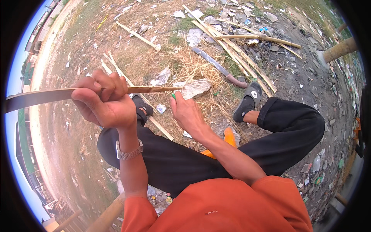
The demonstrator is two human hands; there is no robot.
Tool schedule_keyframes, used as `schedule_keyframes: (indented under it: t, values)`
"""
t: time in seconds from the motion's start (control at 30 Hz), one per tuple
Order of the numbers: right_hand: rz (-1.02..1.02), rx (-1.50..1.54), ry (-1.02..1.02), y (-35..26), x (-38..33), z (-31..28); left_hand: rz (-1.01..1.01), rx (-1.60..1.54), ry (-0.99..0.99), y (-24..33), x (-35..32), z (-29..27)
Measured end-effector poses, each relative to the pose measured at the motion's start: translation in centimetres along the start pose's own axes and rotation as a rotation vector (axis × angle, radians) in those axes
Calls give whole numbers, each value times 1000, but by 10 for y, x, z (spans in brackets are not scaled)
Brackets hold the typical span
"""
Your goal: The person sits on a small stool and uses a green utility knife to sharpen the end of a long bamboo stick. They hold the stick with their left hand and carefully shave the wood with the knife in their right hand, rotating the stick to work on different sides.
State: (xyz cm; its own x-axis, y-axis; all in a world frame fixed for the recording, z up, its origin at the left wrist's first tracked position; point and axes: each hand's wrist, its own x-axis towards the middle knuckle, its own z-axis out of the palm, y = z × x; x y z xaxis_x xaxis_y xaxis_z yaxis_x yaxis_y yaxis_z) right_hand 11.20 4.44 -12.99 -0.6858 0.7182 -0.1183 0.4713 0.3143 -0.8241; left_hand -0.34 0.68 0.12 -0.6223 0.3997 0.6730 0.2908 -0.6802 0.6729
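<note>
My left hand (102,98) is raised, its fingers curled around a long, flat bamboo strip (42,97). One end of the strip reaches past the left rim of the view; the other narrows toward my right hand (188,116). That hand is closed, low between my knees, beside the strip's narrow end. A small green piece (174,96) shows at its fingertips, but the rest of what it grips is hidden. Just beyond lies a pale, rough block of wood (195,88) on straw-like shavings. Farther off, a machete (216,63) with a brown handle rests on the ground.
Several split bamboo lengths (239,56) lie beyond the machete, with more strips (160,127) by my left foot. An orange object (229,136) is partly hidden under my right forearm. Litter and broken tile pieces (195,13) cover the ground; a thick pole (340,50) stands at right.
</note>
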Motion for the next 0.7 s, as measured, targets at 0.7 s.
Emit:
schedule_keyframes:
  t: [0.7]
  values:
    - [150,-38,-116,6,-10,17,5,24,31,2,1,1]
